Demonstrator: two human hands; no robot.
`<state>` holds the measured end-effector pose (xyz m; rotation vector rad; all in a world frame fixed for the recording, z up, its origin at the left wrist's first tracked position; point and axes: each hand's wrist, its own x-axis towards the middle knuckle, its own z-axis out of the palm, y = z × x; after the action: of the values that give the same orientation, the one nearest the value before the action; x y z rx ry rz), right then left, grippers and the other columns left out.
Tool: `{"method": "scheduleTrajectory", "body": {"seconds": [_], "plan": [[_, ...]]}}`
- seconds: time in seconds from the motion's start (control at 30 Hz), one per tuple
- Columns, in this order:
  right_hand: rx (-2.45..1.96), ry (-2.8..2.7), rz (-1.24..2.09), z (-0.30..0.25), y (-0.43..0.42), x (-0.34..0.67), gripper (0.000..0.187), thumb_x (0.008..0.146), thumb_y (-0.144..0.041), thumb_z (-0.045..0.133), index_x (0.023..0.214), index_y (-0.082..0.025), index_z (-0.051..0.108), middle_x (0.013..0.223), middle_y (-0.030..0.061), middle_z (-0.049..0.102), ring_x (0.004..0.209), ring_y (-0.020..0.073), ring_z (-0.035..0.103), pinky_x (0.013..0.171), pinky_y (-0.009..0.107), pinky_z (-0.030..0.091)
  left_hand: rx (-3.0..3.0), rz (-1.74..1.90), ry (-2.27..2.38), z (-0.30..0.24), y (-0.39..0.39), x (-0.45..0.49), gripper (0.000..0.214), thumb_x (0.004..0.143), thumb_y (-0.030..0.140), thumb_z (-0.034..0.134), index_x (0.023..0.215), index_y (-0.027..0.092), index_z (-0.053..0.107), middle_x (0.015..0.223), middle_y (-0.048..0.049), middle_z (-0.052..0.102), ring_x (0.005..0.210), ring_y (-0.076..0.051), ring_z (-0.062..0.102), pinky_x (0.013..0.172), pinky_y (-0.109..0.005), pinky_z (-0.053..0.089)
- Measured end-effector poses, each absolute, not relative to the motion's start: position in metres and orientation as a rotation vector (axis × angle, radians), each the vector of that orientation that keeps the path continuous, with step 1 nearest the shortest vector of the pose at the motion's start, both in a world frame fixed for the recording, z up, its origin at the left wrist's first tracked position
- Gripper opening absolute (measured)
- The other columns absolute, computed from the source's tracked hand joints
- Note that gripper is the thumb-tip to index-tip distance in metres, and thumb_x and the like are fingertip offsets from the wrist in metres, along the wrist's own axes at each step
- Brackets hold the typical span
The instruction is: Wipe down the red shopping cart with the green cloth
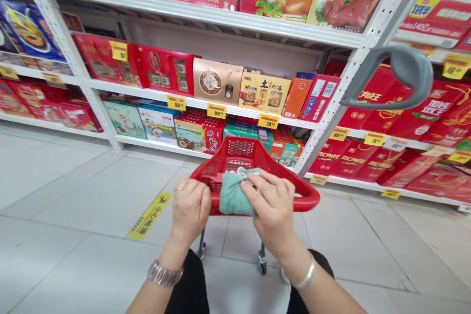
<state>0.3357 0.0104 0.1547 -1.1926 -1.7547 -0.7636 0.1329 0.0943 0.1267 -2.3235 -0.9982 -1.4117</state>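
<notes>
A red plastic shopping basket on wheels point(307, 195) stands in front of me on the tiled floor. A green cloth point(231, 196) is draped over its near rim. My left hand point(189, 208) is closed on the rim beside the cloth's left edge, with a ring on one finger. My right hand point(272, 206) presses on the cloth with its fingers curled over it. A grey handle point(401, 76) of the basket rises at the upper right.
White metal shelves point(206, 12) run across the back, stocked with red and gold gift boxes point(217, 81) and yellow price tags point(216, 110). A yellow strip point(149, 217) is stuck to the floor at the left. Pale floor tiles lie on both sides.
</notes>
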Motion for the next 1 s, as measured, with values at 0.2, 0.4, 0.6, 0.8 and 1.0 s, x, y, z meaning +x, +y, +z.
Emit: {"method": "scheduleTrajectory", "body": {"seconds": [0.2,0.4,0.6,0.8,1.0], "plan": [[-1.328,-1.844,-0.669,0.149,0.010,0.313,0.051,0.086,-0.003,0.060,0.129,-0.029,0.071,0.129,0.0034,0.078,0.123,0.0277,0.060,0.105,0.047,0.034,-2.286,-1.435,-0.985,0.129,0.093,0.133,0.032,0.099,0.011,0.043,0.073,0.026,0.052,0.069,-0.0022,0.058,0.073,-0.023,0.055,0.084,-0.040,0.048],[-1.291,-1.909,-0.654,0.149,-0.001,0.326,0.047,0.091,-0.007,0.058,0.131,-0.030,0.070,0.135,0.0009,0.076,0.133,0.0278,0.060,0.126,0.055,0.017,-2.273,-1.441,-0.989,0.127,0.093,0.135,0.032,0.100,0.011,0.043,0.073,0.026,0.051,0.068,-0.0014,0.056,0.072,-0.023,0.055,0.087,-0.041,0.048],[-1.177,-1.850,-0.713,0.140,-0.008,0.358,0.038,0.102,-0.006,0.054,0.124,-0.031,0.073,0.127,0.0008,0.080,0.129,0.0223,0.067,0.121,0.047,0.032,-2.300,-1.405,-0.980,0.125,0.093,0.134,0.031,0.101,0.012,0.044,0.074,0.025,0.053,0.068,-0.0010,0.058,0.071,-0.022,0.056,0.089,-0.042,0.048],[-1.253,-1.798,-0.768,0.128,-0.036,0.421,0.051,0.099,0.001,0.048,0.132,-0.029,0.073,0.127,0.0071,0.079,0.128,0.0243,0.069,0.107,0.044,0.047,-2.320,-1.393,-0.989,0.128,0.091,0.131,0.030,0.100,0.012,0.044,0.075,0.025,0.054,0.069,-0.0014,0.061,0.073,-0.022,0.057,0.090,-0.042,0.048],[-1.372,-1.726,-0.989,0.128,-0.056,0.488,0.064,0.095,0.005,0.047,0.145,-0.030,0.066,0.119,0.0097,0.079,0.117,0.0258,0.074,0.098,0.041,0.052,-2.284,-1.426,-0.963,0.128,0.092,0.133,0.030,0.099,0.011,0.045,0.074,0.026,0.053,0.068,-0.0013,0.060,0.071,-0.023,0.056,0.089,-0.043,0.048]]}}
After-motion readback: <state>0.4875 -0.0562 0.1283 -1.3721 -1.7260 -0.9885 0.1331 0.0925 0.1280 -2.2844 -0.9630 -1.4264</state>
